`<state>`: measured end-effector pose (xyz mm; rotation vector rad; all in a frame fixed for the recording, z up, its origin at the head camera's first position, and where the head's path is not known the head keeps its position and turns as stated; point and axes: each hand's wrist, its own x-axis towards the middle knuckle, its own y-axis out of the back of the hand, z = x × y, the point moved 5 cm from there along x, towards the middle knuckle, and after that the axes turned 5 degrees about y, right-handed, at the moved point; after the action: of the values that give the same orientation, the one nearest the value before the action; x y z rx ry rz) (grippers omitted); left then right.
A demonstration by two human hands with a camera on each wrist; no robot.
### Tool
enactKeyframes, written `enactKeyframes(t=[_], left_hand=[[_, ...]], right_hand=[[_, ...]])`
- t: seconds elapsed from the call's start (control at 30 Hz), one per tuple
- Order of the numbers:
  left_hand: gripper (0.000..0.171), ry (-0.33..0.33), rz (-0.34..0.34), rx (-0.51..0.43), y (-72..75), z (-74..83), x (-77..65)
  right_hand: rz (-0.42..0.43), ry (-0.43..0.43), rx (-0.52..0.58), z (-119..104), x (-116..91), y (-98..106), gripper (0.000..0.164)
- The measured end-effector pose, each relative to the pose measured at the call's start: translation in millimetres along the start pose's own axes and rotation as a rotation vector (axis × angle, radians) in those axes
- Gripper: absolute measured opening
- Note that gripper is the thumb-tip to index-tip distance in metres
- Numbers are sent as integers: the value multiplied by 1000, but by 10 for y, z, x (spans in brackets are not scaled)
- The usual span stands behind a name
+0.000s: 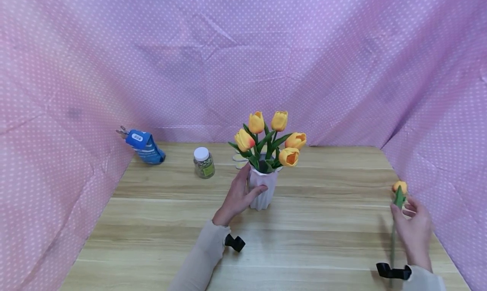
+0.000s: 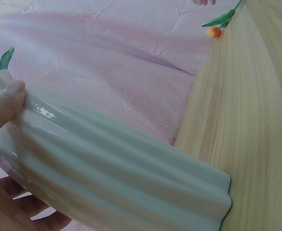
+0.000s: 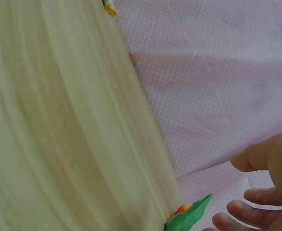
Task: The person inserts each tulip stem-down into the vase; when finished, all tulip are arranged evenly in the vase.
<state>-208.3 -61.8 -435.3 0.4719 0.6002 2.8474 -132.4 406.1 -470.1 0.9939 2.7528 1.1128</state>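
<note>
My left hand (image 1: 240,194) grips the white fluted vase (image 1: 263,189), its thumb across the near side and its fingers round the left. The vase stands upright on the table and carries several yellow-orange tulips (image 1: 279,121) with green leaves. At the far right, a single tulip (image 1: 399,187) lies with its long stem toward the table's front. Over its leaves is my right hand (image 1: 415,227), thumb and fingers spread apart. In the right wrist view, a gap shows between those fingers (image 3: 249,214) and the tulip's green leaf (image 3: 189,217).
A clear jar (image 1: 204,166) with a white lid stands left of the vase. Farther left is a blue bag (image 1: 146,147) closed with a metal clip. Partly hidden behind the vase lies a pale petal-shaped item (image 1: 239,158). Pink dotted cloth (image 1: 243,63) surrounds the wooden table (image 1: 152,240).
</note>
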Motion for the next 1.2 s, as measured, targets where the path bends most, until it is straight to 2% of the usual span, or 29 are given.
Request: enactKeyframes(t=[0.23,0.4,0.5,0.77,0.9,1.1,1.2], left_hand=[[82,28,-5,10,-1,3,-3],[83,27,-3,10,-1,2,-5],[84,24,-2,5,0,0,-6],[83,3,3,-3,5,-1,-4],[82,-5,3,4,2,4,-4],[81,-1,5,11,0,16,-7],[81,4,5,11,1,19,-8]], right_hand=[[-214,-97,-152,200,77,-49,75],[-354,-106,-242,301,111,-91,86],[-409,-111,-290,340,136,-101,88],[-480,-58,-416,371,244,-108,84],[-493,-24,-445,396,271,-112,72],[-434,63,-460,390,251,-123,59],[-412,75,-469,379,232,-125,54]])
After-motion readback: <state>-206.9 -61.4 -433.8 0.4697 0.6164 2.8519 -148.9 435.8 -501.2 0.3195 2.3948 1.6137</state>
